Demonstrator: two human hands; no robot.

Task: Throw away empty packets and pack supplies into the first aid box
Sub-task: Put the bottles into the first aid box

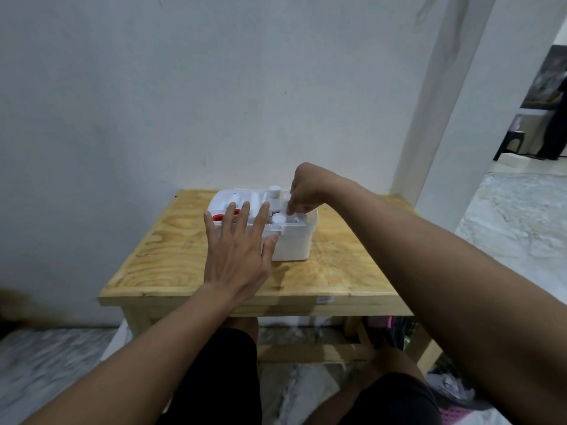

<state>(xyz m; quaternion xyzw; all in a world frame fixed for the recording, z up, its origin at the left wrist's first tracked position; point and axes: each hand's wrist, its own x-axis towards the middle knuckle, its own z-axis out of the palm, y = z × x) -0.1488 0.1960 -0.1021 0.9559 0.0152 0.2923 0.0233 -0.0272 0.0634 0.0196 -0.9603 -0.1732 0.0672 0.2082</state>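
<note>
First aid box (294,245) stands on worktop (171,259), beneath both hands. Left hand (237,250) flat, fingers spread over near rim. Right hand (303,191) reaches inside, fingers curled downward; grip cannot be determined.

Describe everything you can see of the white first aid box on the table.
The first aid box is a white, plastic-looking tub with rounded corners, open-topped and upright near the back of the wooden table. Inside stand a white-capped bottle, something red and other white supplies. The left hand spreads flat over its front left, thumb at the wall; the right hand dips its fingers in, pinching a small white item.
</note>
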